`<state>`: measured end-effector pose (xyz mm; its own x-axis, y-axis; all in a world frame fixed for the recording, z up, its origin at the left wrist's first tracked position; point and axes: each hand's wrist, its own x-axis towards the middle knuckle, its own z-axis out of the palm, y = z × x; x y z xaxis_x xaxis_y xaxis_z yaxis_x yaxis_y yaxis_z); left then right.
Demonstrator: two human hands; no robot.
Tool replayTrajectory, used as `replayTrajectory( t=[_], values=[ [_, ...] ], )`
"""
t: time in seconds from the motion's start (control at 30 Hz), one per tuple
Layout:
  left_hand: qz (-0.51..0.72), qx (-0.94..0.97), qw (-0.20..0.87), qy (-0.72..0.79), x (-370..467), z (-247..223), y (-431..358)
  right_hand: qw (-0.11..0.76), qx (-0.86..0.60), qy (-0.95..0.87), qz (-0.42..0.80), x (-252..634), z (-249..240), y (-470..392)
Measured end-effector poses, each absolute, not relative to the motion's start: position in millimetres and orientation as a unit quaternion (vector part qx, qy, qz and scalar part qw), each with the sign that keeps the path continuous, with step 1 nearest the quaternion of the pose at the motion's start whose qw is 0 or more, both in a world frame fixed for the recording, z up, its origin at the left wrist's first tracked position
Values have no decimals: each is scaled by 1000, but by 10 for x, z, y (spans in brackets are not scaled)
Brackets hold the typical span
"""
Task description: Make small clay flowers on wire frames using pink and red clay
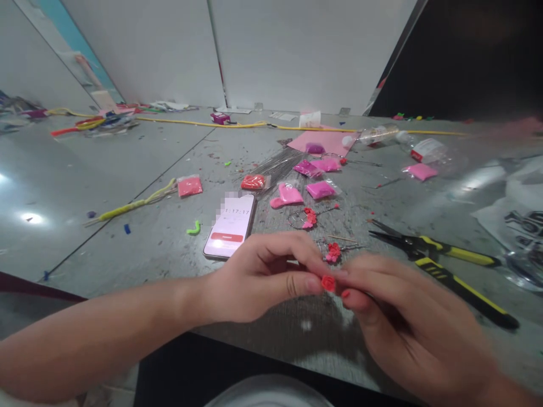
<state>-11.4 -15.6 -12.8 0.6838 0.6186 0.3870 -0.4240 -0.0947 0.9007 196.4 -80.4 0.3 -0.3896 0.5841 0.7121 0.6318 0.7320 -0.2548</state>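
A small red clay rose [328,282] is pinched between the thumb and index finger of my left hand [271,277]. My right hand [416,322] comes in from the right with its fingers curled, and its fingertips meet the rose's right side. At the tip of my right thumb sits a small red piece of clay [346,294]. Just beyond my fingers lies a wire piece with red and pink clay flowers [333,252]. A second flowered wire ring [309,217] rests farther back. What my right palm covers is hidden.
A phone [229,226] showing a timer lies beyond my left hand. Black-and-yellow pliers [436,249] lie at the right. Behind are pink clay packets [321,189], a red packet [253,181], thin wires [275,164], clear bottles [428,151] and a yellow cable [190,122].
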Motion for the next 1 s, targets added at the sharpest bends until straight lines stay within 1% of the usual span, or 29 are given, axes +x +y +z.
replayTrajectory(
  t=[0.13,0.3,0.43,0.63,0.77,1.0],
  values=[
    [386,619,680,78,-100,-147,-181,401,-368,-839,-32,1969,24,-826],
    [393,614,679,85,-83,-153,-171,414,-377,-828,-21,1970,8,-822],
    [401,612,676,88,-65,-169,-163,409,-384,-828,3,1955,-1,-831],
    [400,609,678,91,-62,-173,-182,405,-385,-829,-2,1956,-15,-831],
    [404,616,671,82,-63,-160,-182,400,-382,-833,-1,1979,-39,-825],
    [418,634,646,83,-62,-125,-202,416,-378,-827,-2,1945,-29,-826]
  ],
)
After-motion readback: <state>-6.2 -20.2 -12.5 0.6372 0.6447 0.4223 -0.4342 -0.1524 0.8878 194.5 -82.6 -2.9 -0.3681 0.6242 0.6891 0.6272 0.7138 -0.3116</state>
